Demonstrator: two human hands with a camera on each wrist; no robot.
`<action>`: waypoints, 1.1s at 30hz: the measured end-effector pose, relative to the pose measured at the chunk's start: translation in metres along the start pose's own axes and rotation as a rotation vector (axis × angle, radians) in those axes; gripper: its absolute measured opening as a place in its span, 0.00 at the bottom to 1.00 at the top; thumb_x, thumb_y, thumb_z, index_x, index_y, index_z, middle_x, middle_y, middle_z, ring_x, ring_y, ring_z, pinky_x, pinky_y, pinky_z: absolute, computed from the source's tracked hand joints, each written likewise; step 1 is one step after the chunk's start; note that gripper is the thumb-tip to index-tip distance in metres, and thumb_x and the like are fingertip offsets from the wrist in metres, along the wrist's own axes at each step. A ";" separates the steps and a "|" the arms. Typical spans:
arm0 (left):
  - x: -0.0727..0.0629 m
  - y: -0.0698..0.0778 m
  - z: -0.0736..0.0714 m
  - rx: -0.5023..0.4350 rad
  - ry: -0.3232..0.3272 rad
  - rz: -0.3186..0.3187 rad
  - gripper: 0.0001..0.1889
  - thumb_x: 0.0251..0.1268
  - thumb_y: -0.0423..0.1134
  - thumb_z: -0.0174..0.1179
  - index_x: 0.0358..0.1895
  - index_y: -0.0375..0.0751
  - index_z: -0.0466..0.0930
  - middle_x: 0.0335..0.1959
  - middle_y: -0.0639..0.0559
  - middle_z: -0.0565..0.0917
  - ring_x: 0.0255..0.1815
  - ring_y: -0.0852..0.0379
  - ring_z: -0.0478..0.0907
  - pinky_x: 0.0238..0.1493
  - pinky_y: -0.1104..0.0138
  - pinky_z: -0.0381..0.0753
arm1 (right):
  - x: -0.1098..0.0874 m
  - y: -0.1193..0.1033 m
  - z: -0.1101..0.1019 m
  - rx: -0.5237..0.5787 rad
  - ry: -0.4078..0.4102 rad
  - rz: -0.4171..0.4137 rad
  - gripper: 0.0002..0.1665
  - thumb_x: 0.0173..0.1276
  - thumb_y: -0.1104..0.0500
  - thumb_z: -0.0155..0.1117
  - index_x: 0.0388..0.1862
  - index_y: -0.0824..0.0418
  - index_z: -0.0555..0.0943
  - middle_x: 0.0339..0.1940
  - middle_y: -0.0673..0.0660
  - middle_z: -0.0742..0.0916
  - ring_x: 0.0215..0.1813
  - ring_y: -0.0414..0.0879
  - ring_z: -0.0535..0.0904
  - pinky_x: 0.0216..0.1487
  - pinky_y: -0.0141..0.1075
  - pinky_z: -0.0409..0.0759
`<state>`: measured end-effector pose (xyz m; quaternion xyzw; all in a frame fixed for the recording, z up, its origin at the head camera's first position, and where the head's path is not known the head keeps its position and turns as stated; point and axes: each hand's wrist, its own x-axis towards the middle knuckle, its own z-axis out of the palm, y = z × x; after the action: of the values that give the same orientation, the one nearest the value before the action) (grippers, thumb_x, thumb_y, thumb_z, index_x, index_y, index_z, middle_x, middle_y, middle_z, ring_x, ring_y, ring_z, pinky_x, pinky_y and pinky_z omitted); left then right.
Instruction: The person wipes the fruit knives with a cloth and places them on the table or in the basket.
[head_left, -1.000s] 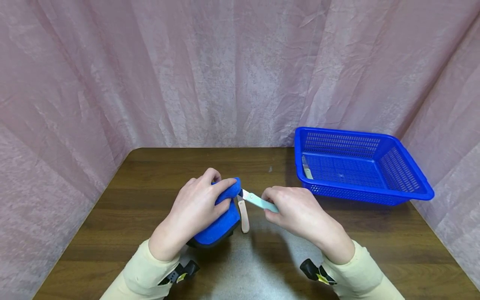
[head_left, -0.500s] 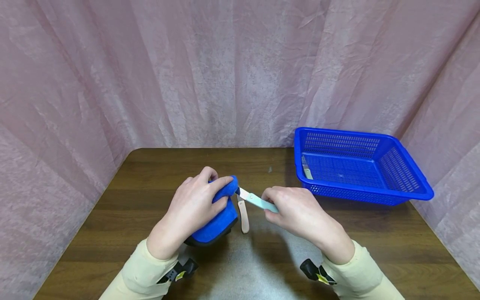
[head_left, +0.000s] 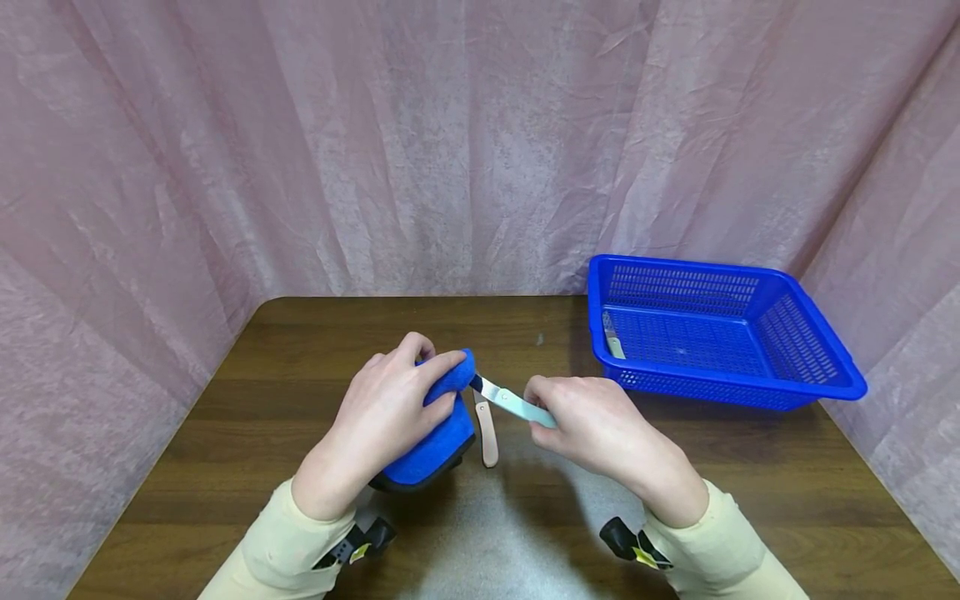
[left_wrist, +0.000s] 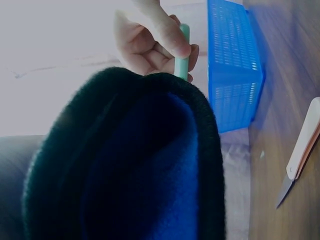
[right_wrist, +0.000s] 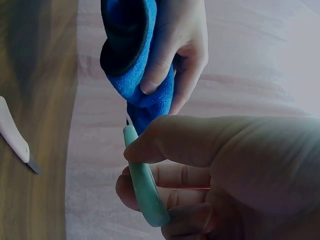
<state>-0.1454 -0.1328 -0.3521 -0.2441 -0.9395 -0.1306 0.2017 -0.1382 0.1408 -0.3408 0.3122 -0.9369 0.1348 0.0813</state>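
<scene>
My left hand [head_left: 390, 408] pinches a blue cloth with dark edging [head_left: 431, 454], folded around the blade of a small knife. The knife's mint-green handle [head_left: 517, 406] is gripped by my right hand [head_left: 592, 417], thumb along one side and fingers curled on the other, as the right wrist view shows. A short length of bare blade [head_left: 487, 387] shows between cloth and handle; the rest is hidden in the cloth. Below the hands a second knife with a pale pinkish handle [head_left: 487, 435] lies on the table, its blade partly covered by the cloth in the head view.
A blue plastic basket [head_left: 750, 383] stands at the back right of the wooden table [head_left: 315, 333]. Inside it, against the left wall, lies another knife with a pale handle [head_left: 616, 347]. A pink curtain [head_left: 450, 167] hangs behind the table and at its sides.
My left hand and the cloth have shifted slightly left and up along the blade's line. My right hand and the mint-green knife have barely moved.
</scene>
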 end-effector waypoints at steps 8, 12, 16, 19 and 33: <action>0.000 0.001 -0.001 -0.010 0.013 0.003 0.25 0.69 0.43 0.73 0.69 0.53 0.89 0.52 0.45 0.83 0.39 0.50 0.85 0.46 0.52 0.84 | 0.000 0.001 0.001 0.008 -0.003 0.006 0.09 0.65 0.60 0.77 0.38 0.50 0.83 0.21 0.38 0.77 0.22 0.38 0.70 0.22 0.39 0.71; 0.001 0.002 -0.002 -0.016 0.013 -0.002 0.26 0.69 0.43 0.74 0.70 0.53 0.88 0.53 0.44 0.83 0.41 0.49 0.85 0.47 0.51 0.84 | 0.000 0.001 0.001 0.015 -0.011 0.014 0.10 0.65 0.60 0.77 0.39 0.51 0.83 0.20 0.40 0.76 0.21 0.39 0.70 0.21 0.40 0.70; 0.001 0.001 -0.002 -0.020 0.013 -0.008 0.26 0.69 0.43 0.74 0.70 0.53 0.88 0.54 0.43 0.83 0.42 0.48 0.86 0.48 0.51 0.85 | -0.001 0.001 0.001 0.021 -0.026 0.014 0.10 0.65 0.59 0.77 0.40 0.52 0.83 0.19 0.41 0.77 0.20 0.39 0.69 0.21 0.40 0.70; 0.001 0.001 -0.001 -0.022 0.019 -0.007 0.26 0.69 0.43 0.74 0.70 0.53 0.88 0.54 0.43 0.84 0.43 0.48 0.86 0.48 0.51 0.85 | -0.001 0.001 0.001 0.034 -0.029 0.019 0.10 0.66 0.60 0.77 0.40 0.52 0.82 0.19 0.41 0.77 0.20 0.40 0.70 0.21 0.40 0.70; 0.001 0.003 -0.004 -0.025 0.022 -0.010 0.26 0.69 0.43 0.73 0.70 0.53 0.88 0.54 0.45 0.83 0.43 0.48 0.85 0.48 0.51 0.84 | 0.000 0.002 0.000 0.088 -0.022 0.044 0.12 0.70 0.65 0.74 0.49 0.56 0.83 0.22 0.44 0.76 0.22 0.40 0.70 0.23 0.37 0.68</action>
<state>-0.1429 -0.1310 -0.3476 -0.2405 -0.9367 -0.1463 0.2084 -0.1394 0.1429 -0.3412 0.2961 -0.9376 0.1742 0.0541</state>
